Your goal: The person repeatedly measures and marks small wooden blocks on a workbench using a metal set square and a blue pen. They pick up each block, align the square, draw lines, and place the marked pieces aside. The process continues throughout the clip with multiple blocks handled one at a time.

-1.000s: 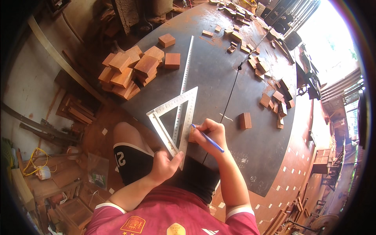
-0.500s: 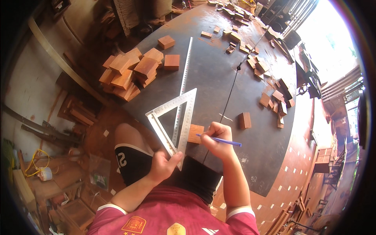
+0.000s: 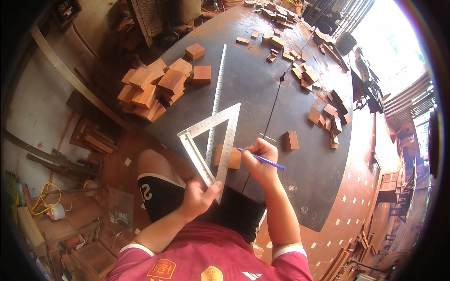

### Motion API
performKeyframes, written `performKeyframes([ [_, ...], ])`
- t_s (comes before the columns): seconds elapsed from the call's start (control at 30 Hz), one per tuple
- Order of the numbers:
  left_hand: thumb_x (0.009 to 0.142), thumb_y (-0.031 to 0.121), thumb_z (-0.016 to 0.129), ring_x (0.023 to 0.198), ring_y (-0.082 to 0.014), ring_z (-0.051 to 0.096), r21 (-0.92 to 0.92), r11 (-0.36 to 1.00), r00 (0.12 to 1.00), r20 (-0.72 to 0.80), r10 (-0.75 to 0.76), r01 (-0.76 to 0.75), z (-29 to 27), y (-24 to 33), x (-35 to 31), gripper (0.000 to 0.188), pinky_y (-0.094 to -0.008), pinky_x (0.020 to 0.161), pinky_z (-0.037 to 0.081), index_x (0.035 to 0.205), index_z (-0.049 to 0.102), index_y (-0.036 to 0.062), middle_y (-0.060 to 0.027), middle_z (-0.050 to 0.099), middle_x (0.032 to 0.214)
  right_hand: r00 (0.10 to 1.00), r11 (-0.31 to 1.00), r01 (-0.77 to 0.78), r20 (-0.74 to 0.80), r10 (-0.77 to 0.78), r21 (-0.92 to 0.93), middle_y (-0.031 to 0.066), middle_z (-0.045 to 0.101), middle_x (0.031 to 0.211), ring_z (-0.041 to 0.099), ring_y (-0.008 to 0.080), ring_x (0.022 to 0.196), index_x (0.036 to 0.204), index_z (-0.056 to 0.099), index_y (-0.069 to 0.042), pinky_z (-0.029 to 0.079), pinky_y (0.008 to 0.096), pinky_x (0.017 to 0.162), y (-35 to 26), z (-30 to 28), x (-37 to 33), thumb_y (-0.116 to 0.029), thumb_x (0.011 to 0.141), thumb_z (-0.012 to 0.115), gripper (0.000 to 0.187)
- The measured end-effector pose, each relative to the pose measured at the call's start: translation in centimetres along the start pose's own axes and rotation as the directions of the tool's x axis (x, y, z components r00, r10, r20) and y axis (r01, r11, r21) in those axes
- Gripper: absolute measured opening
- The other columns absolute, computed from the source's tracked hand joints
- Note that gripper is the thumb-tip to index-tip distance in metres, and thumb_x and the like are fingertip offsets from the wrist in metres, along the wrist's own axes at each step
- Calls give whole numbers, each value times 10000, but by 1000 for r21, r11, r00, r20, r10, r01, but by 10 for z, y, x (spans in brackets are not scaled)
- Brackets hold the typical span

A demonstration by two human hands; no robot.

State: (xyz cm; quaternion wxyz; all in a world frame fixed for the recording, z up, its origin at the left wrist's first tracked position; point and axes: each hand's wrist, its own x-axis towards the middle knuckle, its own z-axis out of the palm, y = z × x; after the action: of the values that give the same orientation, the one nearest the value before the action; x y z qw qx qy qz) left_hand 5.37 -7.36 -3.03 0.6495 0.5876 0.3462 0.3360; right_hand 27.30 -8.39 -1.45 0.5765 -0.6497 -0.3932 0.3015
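On the table [image 3: 248, 105], a wooden block [image 3: 235, 159] lies partly beneath a triangular square [image 3: 227, 146] gripped by the left hand [image 3: 199, 194]; the right hand [image 3: 262, 170] pinches a pen [image 3: 274, 164], whose push could skew the square.

There were two hands, one left hand [image 3: 199, 194] and one right hand [image 3: 261, 161]. Just one blue pen [image 3: 268, 162], one metal triangle square [image 3: 211, 122], one long ruler [image 3: 219, 84] and one dark table [image 3: 253, 98]. The wood was way harder, lol: one block under the square [image 3: 236, 161], one lone block [image 3: 290, 140] off to the right, two loose blocks [image 3: 202, 75] by the pile. That pile [image 3: 145, 96] had at least nine, but overlaps hid the exact number. The right-edge cluster [image 3: 314, 115] had six or more, and the far-end scatter [image 3: 276, 43] easily topped a dozen, too small and jumbled to tally. Also one clear plastic bag [image 3: 120, 206].
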Motion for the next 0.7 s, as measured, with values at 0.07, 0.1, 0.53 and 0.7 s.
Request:
performKeyframes([
  [0.07, 967, 107, 684, 784, -97, 672, -9, 1000, 1000, -21, -13, 13, 5, -5, -2, 139, -286, 696, 535, 990, 701, -29, -68, 736, 882, 1000, 998, 18, 0, -18, -52, 43, 647, 652, 535, 49, 628, 689, 578, 7, 447, 265, 550, 4, -2, 1, -68, 791, 715, 187],
  [0.1, 966, 107, 685, 777, -96, 673, 1, 1000, 1000, -23, -18, 18, 7, -6, -2, 139, -286, 693, 535, 979, 701, -31, -69, 736, 869, 1000, 997, 26, -2, -27, -78, 45, 650, 655, 537, 50, 628, 692, 584, 9, 447, 264, 551, 5, -3, 1, -69, 793, 714, 182],
  [0.53, 961, 106, 689, 779, -119, 683, 52, 998, 998, -59, -29, 32, 14, -2, -2, 143, -307, 707, 543, 978, 685, -37, -90, 735, 862, 997, 997, -45, 65, 49, -60, 49, 679, 696, 561, 45, 650, 721, 614, 15, 459, 256, 554, 2, -3, 2, -75, 818, 728, 175],
  [0.7, 956, 110, 694, 757, -142, 686, 87, 996, 998, -65, 25, -19, 15, -10, -2, 151, -311, 705, 543, 984, 675, -37, -94, 725, 841, 996, 998, -57, 63, 58, -27, 39, 674, 695, 553, 38, 645, 715, 589, 9, 451, 248, 542, -2, 0, 1, -66, 827, 731, 196],
])
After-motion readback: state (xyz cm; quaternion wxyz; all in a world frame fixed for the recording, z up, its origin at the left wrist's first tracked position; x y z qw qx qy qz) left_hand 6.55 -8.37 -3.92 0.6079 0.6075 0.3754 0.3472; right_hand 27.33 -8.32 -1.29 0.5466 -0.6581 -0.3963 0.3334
